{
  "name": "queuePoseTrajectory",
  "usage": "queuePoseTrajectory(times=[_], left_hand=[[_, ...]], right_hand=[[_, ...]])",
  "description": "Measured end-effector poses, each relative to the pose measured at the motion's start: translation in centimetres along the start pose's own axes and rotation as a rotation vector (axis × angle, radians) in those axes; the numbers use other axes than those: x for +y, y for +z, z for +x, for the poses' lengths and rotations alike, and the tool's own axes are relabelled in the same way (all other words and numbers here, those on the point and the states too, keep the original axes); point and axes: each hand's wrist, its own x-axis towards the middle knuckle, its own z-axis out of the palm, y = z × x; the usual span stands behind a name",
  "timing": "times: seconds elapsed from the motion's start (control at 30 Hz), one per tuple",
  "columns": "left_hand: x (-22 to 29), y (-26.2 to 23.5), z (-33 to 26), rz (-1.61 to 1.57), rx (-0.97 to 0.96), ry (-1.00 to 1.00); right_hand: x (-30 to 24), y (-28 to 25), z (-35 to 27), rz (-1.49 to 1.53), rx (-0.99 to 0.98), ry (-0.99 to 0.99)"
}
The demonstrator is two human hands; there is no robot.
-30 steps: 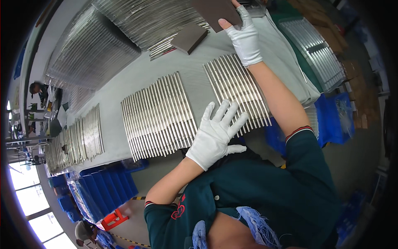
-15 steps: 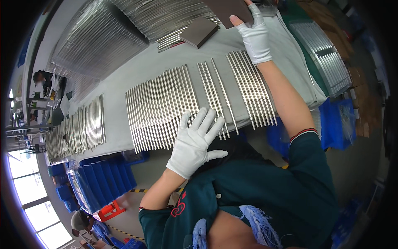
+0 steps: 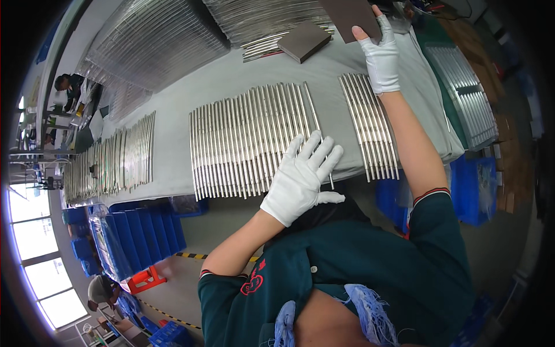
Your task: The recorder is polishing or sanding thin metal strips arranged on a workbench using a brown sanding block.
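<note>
Slim silvery metal rods (image 3: 243, 147) are lying side by side in a broad row on a cloth-covered table (image 3: 173, 95), their near ends reaching the table's front edge; a smaller group of rods (image 3: 370, 130) is lying apart to the right, near the right forearm. By their gleam and straightness, the rods are probably behaving as stiff, smooth, light pieces, prone to rolling and slipping on glove fabric, and their polished surface is likely inviting scratches; mid-length is seeming the steadiest place for taking hold of one, the ends serving for nudging the row even. The gloved left hand (image 3: 302, 180) is spreading wide, palm down, over the near right corner of the broad row and across an outermost rod (image 3: 313, 107); its fingers are closing on nothing, and whether they are pressing on the metal cannot be told. The gloved right hand (image 3: 383, 62), its thumb tip baring, is pinching the edge of a flat brown slab (image 3: 350, 20), which is looking rigid and easily held; a similar brown block (image 3: 304, 41) is resting nearby.
</note>
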Motion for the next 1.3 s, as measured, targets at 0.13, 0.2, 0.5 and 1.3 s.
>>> queuePoseTrajectory(times=[0.13, 0.2, 0.5, 1.3], left_hand=[[-0.5, 0.4, 0.5, -0.002, 0.04, -0.058], [-0.6, 0.3, 0.7, -0.017, 0.032, -0.056], [-1.5, 1.5, -0.9, -0.113, 0.206, -0.04], [-6.0, -3.0, -10.2, 0.237, 0.115, -0.307]], right_hand=[[0.2, -0.4, 0.2, 0.041, -0.023, 0.009], [0.3, -0.4, 0.2, 0.036, -0.028, 0.012], [-2.1, 0.6, 0.0, -0.103, 0.014, 0.026], [-1.3, 0.4, 0.2, -0.008, 0.08, 0.124]])
